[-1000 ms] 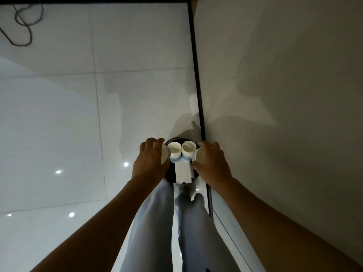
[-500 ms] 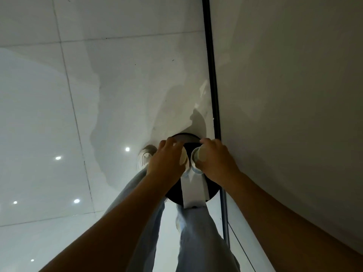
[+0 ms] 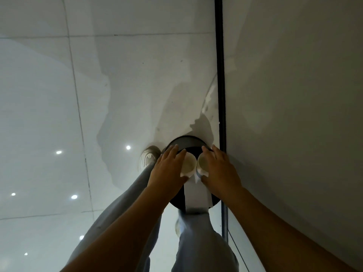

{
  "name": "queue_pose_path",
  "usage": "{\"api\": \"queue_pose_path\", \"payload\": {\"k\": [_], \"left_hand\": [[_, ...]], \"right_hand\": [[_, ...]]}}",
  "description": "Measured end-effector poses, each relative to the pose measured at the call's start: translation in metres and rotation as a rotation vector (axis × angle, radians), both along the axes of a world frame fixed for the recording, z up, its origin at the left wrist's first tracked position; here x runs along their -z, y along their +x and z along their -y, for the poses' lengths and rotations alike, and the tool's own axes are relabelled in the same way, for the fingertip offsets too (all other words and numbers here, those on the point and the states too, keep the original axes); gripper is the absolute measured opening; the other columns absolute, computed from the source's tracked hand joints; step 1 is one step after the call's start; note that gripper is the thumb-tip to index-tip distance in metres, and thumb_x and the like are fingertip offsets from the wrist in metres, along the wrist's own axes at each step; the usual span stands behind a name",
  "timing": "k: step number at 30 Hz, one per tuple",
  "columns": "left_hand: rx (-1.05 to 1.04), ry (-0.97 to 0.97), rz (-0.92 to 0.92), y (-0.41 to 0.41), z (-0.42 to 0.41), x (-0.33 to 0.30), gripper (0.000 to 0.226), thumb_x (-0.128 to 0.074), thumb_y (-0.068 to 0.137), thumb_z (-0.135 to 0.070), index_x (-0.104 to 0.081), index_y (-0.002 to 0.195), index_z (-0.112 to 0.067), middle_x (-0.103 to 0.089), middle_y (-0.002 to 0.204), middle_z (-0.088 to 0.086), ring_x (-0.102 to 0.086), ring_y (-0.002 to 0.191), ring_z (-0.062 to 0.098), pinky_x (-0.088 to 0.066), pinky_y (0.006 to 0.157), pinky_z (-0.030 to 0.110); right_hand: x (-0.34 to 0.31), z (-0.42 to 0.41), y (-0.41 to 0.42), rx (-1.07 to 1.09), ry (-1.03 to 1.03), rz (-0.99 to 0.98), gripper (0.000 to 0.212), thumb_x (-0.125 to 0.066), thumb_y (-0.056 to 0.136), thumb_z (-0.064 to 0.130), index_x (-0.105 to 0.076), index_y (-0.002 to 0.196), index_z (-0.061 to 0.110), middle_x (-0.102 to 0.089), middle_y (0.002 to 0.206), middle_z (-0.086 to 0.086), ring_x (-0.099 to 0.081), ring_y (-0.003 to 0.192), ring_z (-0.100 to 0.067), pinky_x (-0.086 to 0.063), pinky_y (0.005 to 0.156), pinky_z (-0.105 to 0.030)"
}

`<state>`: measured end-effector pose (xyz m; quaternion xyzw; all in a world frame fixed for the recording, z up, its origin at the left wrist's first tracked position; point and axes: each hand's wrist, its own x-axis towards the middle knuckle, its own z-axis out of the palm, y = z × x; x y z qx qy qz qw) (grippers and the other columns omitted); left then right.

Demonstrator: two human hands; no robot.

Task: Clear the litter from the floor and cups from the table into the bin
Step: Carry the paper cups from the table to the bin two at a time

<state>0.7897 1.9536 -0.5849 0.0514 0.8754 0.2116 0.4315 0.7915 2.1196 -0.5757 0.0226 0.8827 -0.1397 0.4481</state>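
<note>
A round black bin point(image 3: 185, 141) with a pale strip across its near side stands on the floor against the wall's base. Both hands hang right above its mouth. My left hand point(image 3: 169, 169) grips a white paper cup point(image 3: 188, 163), its mouth facing me. My right hand point(image 3: 220, 169) grips a second white paper cup point(image 3: 202, 163) right next to the first; the two cups almost touch. The cups and hands hide most of the bin's inside.
A beige wall point(image 3: 294, 114) with a black skirting strip point(image 3: 221, 75) runs along the right. Glossy white floor tiles point(image 3: 59, 114) spread to the left. My legs and a pale shoe point(image 3: 148, 157) stand just left of the bin.
The view has closed in on the bin. Both hands with their cups have come lower over its mouth, and the two loose cups seen a second ago are out of sight.
</note>
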Motion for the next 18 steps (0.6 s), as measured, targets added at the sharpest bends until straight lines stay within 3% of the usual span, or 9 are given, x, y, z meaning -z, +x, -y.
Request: {"api": "queue_pose_path", "payload": {"k": [4, 9, 18], "left_hand": [[-0.094, -0.024, -0.089, 0.004, 0.020, -0.055, 0.075, -0.062, 0.088, -0.043, -0.022, 0.149, -0.026, -0.022, 0.157, -0.001, -0.019, 0.145, 0.019, -0.021, 0.117, 0.036], [-0.189, -0.046, -0.155, 0.014, 0.039, -0.156, 0.066, -0.055, 0.092, -0.035, -0.023, 0.148, -0.023, -0.026, 0.154, -0.001, -0.020, 0.143, 0.018, -0.020, 0.118, 0.032], [-0.413, -0.222, -0.239, 0.110, 0.086, -0.346, 0.053, -0.043, 0.098, -0.034, -0.028, 0.147, -0.019, -0.032, 0.152, 0.001, -0.026, 0.141, 0.018, -0.019, 0.119, 0.034]], "right_hand": [[-0.053, 0.008, 0.000, -0.022, -0.034, -0.073, 0.072, -0.062, 0.091, 0.022, -0.022, 0.151, 0.028, -0.022, 0.157, 0.003, -0.026, 0.140, -0.021, -0.037, 0.109, -0.033], [-0.145, 0.037, -0.001, -0.116, -0.036, -0.159, 0.062, -0.056, 0.093, 0.027, -0.028, 0.148, 0.027, -0.031, 0.153, 0.006, -0.035, 0.137, -0.019, -0.040, 0.107, -0.031], [-0.337, 0.119, 0.036, -0.599, -0.112, -0.264, 0.051, -0.052, 0.095, 0.028, -0.034, 0.143, 0.023, -0.041, 0.143, 0.000, -0.039, 0.130, -0.024, -0.041, 0.104, -0.039]]}}
